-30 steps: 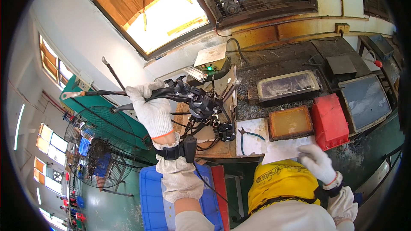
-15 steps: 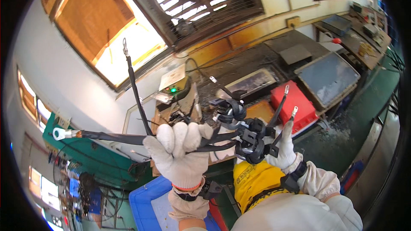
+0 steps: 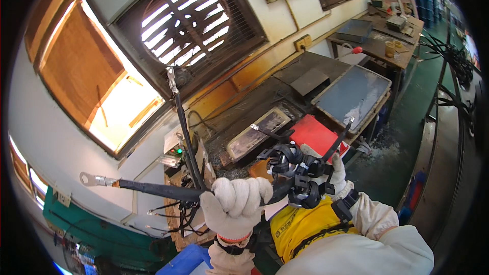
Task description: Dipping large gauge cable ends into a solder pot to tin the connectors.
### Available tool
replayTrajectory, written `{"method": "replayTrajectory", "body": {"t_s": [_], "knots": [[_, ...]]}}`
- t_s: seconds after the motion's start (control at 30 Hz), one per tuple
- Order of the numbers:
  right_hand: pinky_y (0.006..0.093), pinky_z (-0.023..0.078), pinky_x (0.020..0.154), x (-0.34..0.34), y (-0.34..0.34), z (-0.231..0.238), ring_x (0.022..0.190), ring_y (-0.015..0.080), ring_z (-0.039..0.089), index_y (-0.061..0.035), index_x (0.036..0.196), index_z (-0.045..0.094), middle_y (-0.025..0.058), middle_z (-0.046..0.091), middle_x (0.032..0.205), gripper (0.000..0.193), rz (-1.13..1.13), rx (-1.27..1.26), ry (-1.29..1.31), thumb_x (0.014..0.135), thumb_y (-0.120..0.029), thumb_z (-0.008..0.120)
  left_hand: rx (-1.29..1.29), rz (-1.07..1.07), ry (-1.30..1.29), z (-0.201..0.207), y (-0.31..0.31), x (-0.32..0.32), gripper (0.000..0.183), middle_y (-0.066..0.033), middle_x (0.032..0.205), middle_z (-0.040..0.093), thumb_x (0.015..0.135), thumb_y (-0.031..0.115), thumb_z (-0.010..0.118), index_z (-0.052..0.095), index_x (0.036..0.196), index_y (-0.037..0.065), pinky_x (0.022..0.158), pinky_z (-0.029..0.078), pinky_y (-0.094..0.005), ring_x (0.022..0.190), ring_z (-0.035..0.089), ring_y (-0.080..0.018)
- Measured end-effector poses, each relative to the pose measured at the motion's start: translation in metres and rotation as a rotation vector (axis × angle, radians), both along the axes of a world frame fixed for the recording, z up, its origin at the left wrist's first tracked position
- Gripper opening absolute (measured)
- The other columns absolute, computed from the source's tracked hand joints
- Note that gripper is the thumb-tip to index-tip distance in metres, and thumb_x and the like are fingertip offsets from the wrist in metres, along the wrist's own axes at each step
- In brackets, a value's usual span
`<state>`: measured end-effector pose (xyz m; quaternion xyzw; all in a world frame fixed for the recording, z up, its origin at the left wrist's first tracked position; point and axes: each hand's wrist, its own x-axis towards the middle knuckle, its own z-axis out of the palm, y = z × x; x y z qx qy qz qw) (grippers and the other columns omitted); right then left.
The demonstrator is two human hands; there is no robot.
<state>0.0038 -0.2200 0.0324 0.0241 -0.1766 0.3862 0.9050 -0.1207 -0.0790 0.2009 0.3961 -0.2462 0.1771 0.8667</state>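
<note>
Both my hands wear white work gloves. My left hand (image 3: 236,207) is closed in a fist round thick black cables. One cable (image 3: 160,189) points left and ends in a large silver ring terminal (image 3: 97,180); another cable (image 3: 186,137) stands up with its ring terminal (image 3: 171,76) at the top. Right of the fist, the cables run to a cluster of black ring-shaped parts (image 3: 300,173), with shorter lugged leads sticking out. My right hand (image 3: 338,179) holds this cluster from behind and the right side, its fingers partly hidden by it.
A red box (image 3: 313,135) and a grey-topped tray (image 3: 351,97) lie on the dark bench beyond my hands. At left stands a small device with a green light (image 3: 178,150); loose black wires (image 3: 188,216) hang below. A blue bin (image 3: 186,260) sits low in front.
The view has swung to the right, so bench and window sit further left. The cables remain in both hands; the upright one now leans left from my fist, lower in view.
</note>
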Motion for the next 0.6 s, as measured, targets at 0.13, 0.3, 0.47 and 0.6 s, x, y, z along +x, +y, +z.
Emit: {"method": "replayTrajectory", "body": {"t_s": [0.13,0.3,0.47,0.6], "knots": [[0.0580,0.034,0.096,0.001,-0.014,-0.013,0.116,0.0397,0.045,-0.0121,0.137,0.034,0.0194,0.041,0.133,0.079,-0.147,-0.115,0.014,0.076,-0.055,0.061,0.012,-0.100,0.012,-0.007,0.000,0.018,0.044,0.0080,0.052,0.033,0.091,0.050,0.043,0.035,0.061,0.018,0.061,0.030,-0.0335,0.047,0.029,-0.0111],[0.0565,0.038,0.093,-0.008,-0.038,-0.022,0.110,0.0382,0.049,-0.0150,0.134,0.038,0.0180,0.046,0.128,0.071,-0.324,-0.059,0.168,0.077,-0.052,0.061,0.010,-0.317,0.012,-0.012,-0.009,0.046,0.044,0.0075,0.053,0.033,0.090,0.049,0.045,0.035,0.060,0.018,0.062,0.029,-0.0344,0.047,0.030,-0.0118],[0.0558,0.039,0.092,-0.021,-0.089,-0.009,0.108,0.0377,0.050,-0.0164,0.129,0.045,0.0154,0.051,0.124,0.062,-0.562,-0.008,0.261,0.077,-0.045,0.062,0.057,-0.558,-0.046,-0.020,-0.053,0.081,0.043,0.0065,0.052,0.032,0.091,0.045,0.046,0.035,0.060,0.017,0.062,0.028,-0.0328,0.046,0.029,-0.0119],[0.0585,0.036,0.094,-0.031,-0.131,0.005,0.113,0.0435,0.046,-0.0088,0.122,0.050,0.0230,0.051,0.122,0.050,-0.674,0.129,0.273,0.078,-0.030,0.062,0.014,-0.658,-0.036,-0.031,-0.094,0.101,0.043,0.0061,0.051,0.030,0.091,0.044,0.047,0.034,0.060,0.017,0.061,0.030,-0.0331,0.046,0.029,-0.0119]]}}
